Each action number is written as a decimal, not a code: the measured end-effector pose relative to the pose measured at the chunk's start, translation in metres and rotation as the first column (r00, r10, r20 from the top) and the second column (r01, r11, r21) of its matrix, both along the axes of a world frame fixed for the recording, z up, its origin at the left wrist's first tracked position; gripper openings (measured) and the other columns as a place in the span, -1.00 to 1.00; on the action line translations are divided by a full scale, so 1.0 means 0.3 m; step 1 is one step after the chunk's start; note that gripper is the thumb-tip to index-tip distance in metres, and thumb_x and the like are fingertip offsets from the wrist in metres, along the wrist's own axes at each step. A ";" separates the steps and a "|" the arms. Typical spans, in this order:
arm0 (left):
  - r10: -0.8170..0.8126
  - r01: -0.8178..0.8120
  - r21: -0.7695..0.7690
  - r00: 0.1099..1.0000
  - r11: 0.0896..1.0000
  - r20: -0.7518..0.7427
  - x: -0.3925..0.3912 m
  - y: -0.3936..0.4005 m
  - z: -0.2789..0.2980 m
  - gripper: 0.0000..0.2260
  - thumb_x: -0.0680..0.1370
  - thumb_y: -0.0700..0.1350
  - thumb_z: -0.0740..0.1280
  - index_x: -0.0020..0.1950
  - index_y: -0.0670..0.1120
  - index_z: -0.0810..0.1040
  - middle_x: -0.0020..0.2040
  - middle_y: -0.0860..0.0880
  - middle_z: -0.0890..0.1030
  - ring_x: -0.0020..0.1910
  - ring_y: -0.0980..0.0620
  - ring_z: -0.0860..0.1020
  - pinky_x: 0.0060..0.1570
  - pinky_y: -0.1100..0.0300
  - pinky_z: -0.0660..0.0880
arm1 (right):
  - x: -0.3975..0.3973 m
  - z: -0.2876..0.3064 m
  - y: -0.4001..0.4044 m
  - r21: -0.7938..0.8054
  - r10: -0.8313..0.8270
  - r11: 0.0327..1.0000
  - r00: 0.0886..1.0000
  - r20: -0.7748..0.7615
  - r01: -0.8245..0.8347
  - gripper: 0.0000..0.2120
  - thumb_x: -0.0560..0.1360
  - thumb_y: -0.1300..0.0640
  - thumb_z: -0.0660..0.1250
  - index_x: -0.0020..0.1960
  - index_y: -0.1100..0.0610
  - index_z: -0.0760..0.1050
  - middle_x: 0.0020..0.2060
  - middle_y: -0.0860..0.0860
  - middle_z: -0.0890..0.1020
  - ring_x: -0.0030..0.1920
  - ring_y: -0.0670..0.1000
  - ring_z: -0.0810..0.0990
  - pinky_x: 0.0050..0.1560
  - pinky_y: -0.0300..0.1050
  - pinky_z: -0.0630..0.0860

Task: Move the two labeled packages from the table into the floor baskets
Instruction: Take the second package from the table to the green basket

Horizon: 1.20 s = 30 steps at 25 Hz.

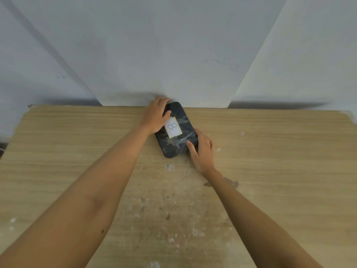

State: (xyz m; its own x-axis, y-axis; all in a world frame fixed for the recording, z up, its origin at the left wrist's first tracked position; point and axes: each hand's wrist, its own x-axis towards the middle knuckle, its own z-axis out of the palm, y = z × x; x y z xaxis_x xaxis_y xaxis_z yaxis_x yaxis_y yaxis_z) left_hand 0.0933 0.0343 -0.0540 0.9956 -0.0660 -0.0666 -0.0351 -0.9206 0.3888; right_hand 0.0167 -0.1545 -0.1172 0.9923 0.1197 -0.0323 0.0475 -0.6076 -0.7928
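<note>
A dark package wrapped in clear film lies on the wooden table near its far edge. A white label on its top carries a handwritten B. My left hand grips the package's far left end, thumb resting on top beside the label. My right hand holds the near right corner, fingers curled around its side. The package rests flat on the table surface. No second package and no basket is in view.
The table's far edge meets a pale grey-white wall. The tabletop is worn, with white paint specks and scuffs in the near middle. Its left edge and right corner are visible.
</note>
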 end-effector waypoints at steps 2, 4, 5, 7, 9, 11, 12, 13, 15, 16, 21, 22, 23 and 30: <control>0.015 -0.016 -0.020 0.998 1.000 -0.057 -0.003 0.006 -0.024 -0.57 0.60 -0.05 0.14 0.46 -0.12 0.25 0.34 -0.20 0.41 0.27 -0.19 0.42 0.24 -0.04 0.40 | 0.015 0.004 -0.011 -0.035 0.018 0.999 1.000 0.004 -0.018 -0.54 0.56 -0.06 0.10 0.41 0.09 0.29 0.25 0.00 0.53 0.28 -0.02 0.43 0.46 0.01 0.14; 0.060 -0.067 -0.068 0.992 0.995 -0.107 -0.022 0.014 -0.045 -0.56 0.61 -0.01 0.10 0.48 -0.06 0.20 0.27 -0.21 0.47 0.19 -0.20 0.48 0.14 -0.04 0.43 | 0.020 0.013 0.001 -0.029 -0.069 0.997 0.998 -0.011 0.068 -0.58 0.59 0.00 0.13 0.40 0.13 0.31 0.25 0.05 0.53 0.29 0.03 0.42 0.45 0.01 0.17; 0.089 -0.099 -0.086 0.990 0.991 -0.114 -0.034 0.019 -0.054 -0.56 0.62 0.01 0.09 0.49 -0.04 0.18 0.25 -0.21 0.49 0.17 -0.20 0.49 0.09 -0.02 0.43 | 0.011 0.017 0.013 -0.021 -0.133 0.991 0.991 -0.023 0.133 -0.59 0.59 0.01 0.15 0.39 0.15 0.33 0.26 0.07 0.52 0.30 0.05 0.40 0.44 0.01 0.20; 0.146 -0.159 -0.105 0.982 0.982 -0.123 -0.063 0.021 -0.065 -0.55 0.62 0.03 0.07 0.50 -0.02 0.15 0.28 -0.20 0.50 0.18 -0.20 0.50 0.06 0.01 0.43 | -0.023 0.019 0.040 -0.012 -0.252 0.968 0.966 -0.056 0.251 -0.59 0.59 0.01 0.18 0.36 0.19 0.34 0.27 0.10 0.49 0.33 0.09 0.38 0.43 0.03 0.22; 0.193 -0.211 -0.122 0.970 0.970 -0.144 -0.095 0.010 -0.069 -0.54 0.62 0.03 0.05 0.51 -0.02 0.12 0.38 -0.17 0.42 0.29 -0.18 0.44 0.19 -0.06 0.44 | -0.059 0.023 0.059 -0.011 -0.307 0.951 0.947 -0.095 0.308 -0.59 0.59 0.01 0.18 0.33 0.22 0.35 0.28 0.12 0.46 0.34 0.11 0.36 0.43 0.06 0.21; 0.228 -0.254 -0.157 0.959 0.954 -0.167 -0.134 -0.009 -0.062 -0.55 0.63 -0.02 0.02 0.52 -0.04 0.10 0.45 -0.15 0.35 0.37 -0.16 0.37 0.30 -0.09 0.39 | -0.080 0.034 0.061 0.006 -0.316 0.948 0.941 -0.123 0.319 -0.61 0.59 0.03 0.17 0.31 0.25 0.36 0.25 0.15 0.47 0.31 0.13 0.38 0.42 0.07 0.23; 0.241 -0.272 -0.184 0.954 0.944 -0.177 -0.163 -0.022 -0.050 -0.56 0.64 -0.06 0.01 0.53 -0.05 0.10 0.46 -0.16 0.33 0.39 -0.16 0.35 0.32 -0.06 0.37 | -0.090 0.046 0.051 0.032 -0.314 0.947 0.940 -0.132 0.321 -0.61 0.60 0.04 0.16 0.32 0.26 0.35 0.25 0.16 0.47 0.30 0.15 0.38 0.40 0.08 0.26; 0.253 -0.289 -0.214 0.950 0.933 -0.181 -0.191 -0.034 -0.037 -0.56 0.64 -0.10 0.00 0.53 -0.05 0.09 0.46 -0.16 0.33 0.39 -0.16 0.36 0.31 -0.03 0.36 | -0.096 0.061 0.037 0.069 -0.304 0.946 0.942 -0.142 0.316 -0.59 0.61 0.03 0.14 0.35 0.27 0.32 0.26 0.18 0.47 0.30 0.16 0.39 0.38 0.09 0.30; 0.271 -0.306 -0.268 0.949 0.914 -0.160 -0.248 -0.067 0.010 -0.55 0.64 -0.15 0.00 0.54 -0.05 0.07 0.46 -0.16 0.32 0.39 -0.14 0.35 0.31 0.00 0.34 | -0.103 0.108 -0.002 0.189 -0.270 0.934 0.946 -0.178 0.302 -0.55 0.62 0.00 0.09 0.41 0.23 0.25 0.29 0.17 0.47 0.31 0.16 0.43 0.33 0.13 0.38; 0.271 -0.302 -0.292 0.952 0.908 -0.142 -0.276 -0.089 0.039 -0.55 0.63 -0.16 0.01 0.54 -0.05 0.06 0.48 -0.14 0.30 0.40 -0.13 0.34 0.33 0.01 0.33 | -0.109 0.135 -0.025 0.248 -0.262 0.919 0.945 -0.197 0.306 -0.53 0.63 -0.02 0.07 0.44 0.20 0.20 0.29 0.16 0.49 0.29 0.16 0.47 0.30 0.15 0.42; 0.207 -0.198 -0.365 0.978 0.910 -0.013 -0.427 -0.212 0.214 -0.52 0.63 -0.09 0.05 0.54 -0.05 0.05 0.49 -0.09 0.29 0.43 -0.09 0.32 0.36 0.00 0.33 | -0.190 0.297 -0.170 0.336 -0.312 0.885 0.946 -0.087 0.323 -0.55 0.63 -0.04 0.05 0.45 0.15 0.19 0.08 0.12 0.61 -0.04 0.11 0.60 -0.05 -0.01 0.52; 0.188 -0.165 -0.370 0.982 0.914 0.026 -0.465 -0.239 0.250 -0.53 0.63 -0.06 0.06 0.54 -0.04 0.06 0.48 -0.09 0.31 0.42 -0.08 0.33 0.34 0.01 0.33 | -0.221 0.332 -0.210 0.346 -0.320 0.883 0.946 -0.049 0.316 -0.55 0.63 -0.04 0.06 0.44 0.15 0.21 0.03 0.06 0.62 -0.07 0.07 0.59 -0.09 -0.05 0.50; 0.172 -0.136 -0.374 0.983 0.917 0.065 -0.499 -0.263 0.280 -0.53 0.63 -0.04 0.06 0.53 -0.02 0.07 0.47 -0.08 0.33 0.41 -0.07 0.35 0.32 0.02 0.34 | -0.249 0.364 -0.247 0.355 -0.325 0.882 0.946 -0.022 0.311 -0.58 0.63 -0.03 0.06 0.42 0.15 0.23 -0.05 -0.02 0.61 -0.09 0.06 0.59 -0.13 -0.07 0.49; 0.089 0.017 -0.508 0.979 0.861 0.183 -0.744 -0.512 0.370 -0.51 0.61 0.09 0.04 0.53 0.12 0.01 0.54 0.03 0.20 0.49 0.00 0.21 0.41 0.05 0.20 | -0.524 0.540 -0.544 0.403 -0.316 0.869 0.949 0.009 0.286 -0.70 0.63 0.00 0.07 0.28 0.11 0.32 -0.02 0.00 0.59 -0.01 0.10 0.61 -0.11 -0.01 0.57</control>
